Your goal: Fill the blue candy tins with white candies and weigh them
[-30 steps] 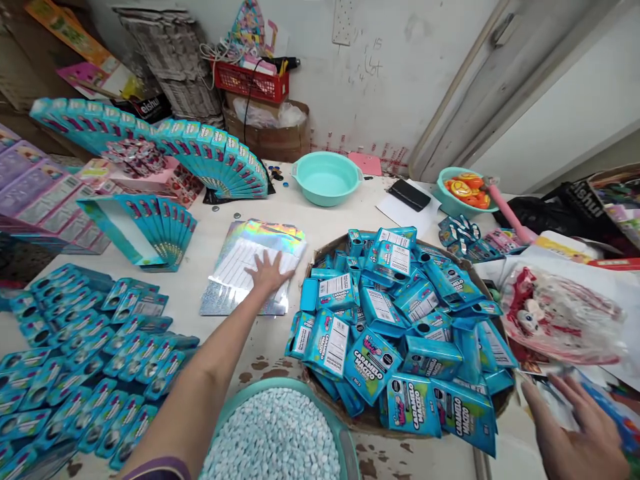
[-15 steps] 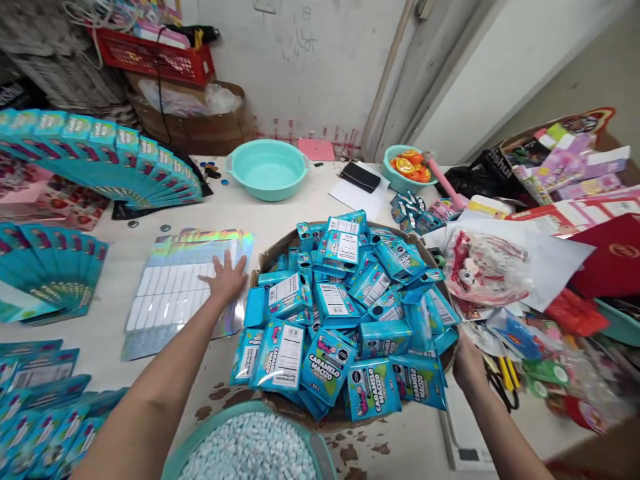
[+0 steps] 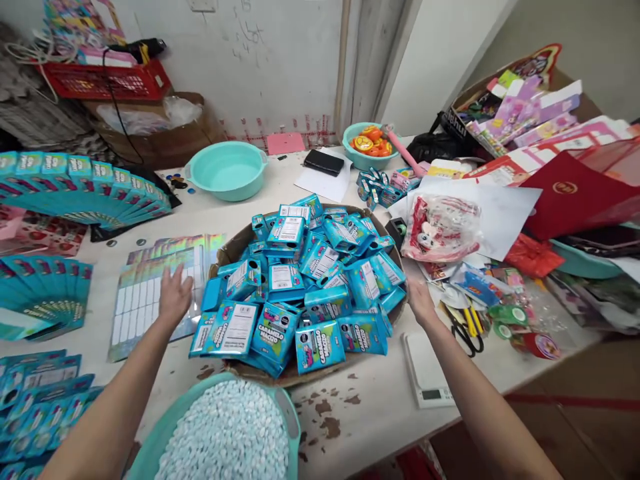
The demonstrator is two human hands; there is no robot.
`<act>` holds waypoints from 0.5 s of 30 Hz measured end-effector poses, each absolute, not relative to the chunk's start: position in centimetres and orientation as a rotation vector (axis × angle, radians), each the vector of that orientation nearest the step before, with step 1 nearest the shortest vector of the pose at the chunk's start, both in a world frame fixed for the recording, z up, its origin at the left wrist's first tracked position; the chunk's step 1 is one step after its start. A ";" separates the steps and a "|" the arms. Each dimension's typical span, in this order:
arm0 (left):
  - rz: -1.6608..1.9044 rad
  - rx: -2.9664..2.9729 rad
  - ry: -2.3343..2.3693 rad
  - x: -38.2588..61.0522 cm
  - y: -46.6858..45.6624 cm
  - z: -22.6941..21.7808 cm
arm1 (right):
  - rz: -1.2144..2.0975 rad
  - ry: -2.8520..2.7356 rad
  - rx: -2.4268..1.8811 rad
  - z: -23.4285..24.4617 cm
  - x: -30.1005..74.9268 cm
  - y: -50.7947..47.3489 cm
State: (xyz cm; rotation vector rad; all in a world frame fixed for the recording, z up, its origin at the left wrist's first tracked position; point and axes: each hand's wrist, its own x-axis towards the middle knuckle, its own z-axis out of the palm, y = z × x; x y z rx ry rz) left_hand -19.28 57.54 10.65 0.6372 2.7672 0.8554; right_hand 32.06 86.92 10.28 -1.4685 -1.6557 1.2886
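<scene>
A cardboard box (image 3: 300,383) heaped with blue candy packs (image 3: 320,347) marked "Caramelo Macizo" stands mid-table. My right hand (image 3: 420,300) grips its right side, with the fingertips partly hidden against the wall. To the left of the box, my left hand (image 3: 175,293) is open and empty over shiny silver label sheets (image 3: 133,303), its fingers apart and slightly bent. The box overlaps the sheets' right edge. Close to me, a turquoise basin (image 3: 294,417) is full of small pale blue and white candies (image 3: 225,433).
Fanned blue packs (image 3: 45,293) line the left. Behind are a turquoise bowl (image 3: 227,170) and a black wallet (image 3: 323,162). At right lie a white scale (image 3: 425,373), scissors (image 3: 470,330), a plastic-wrapped bundle (image 3: 443,227) and a red folder (image 3: 575,193).
My view has turned right. The box has shifted left, off the scale and further over the sheets, with my right hand following. My left hand's spread fingers have drawn in and moved left.
</scene>
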 end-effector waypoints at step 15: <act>1.720 -0.251 1.741 -6.6 54.8 12.8 | 1.658 -1.754 -1.558 10.8 32.2 90.0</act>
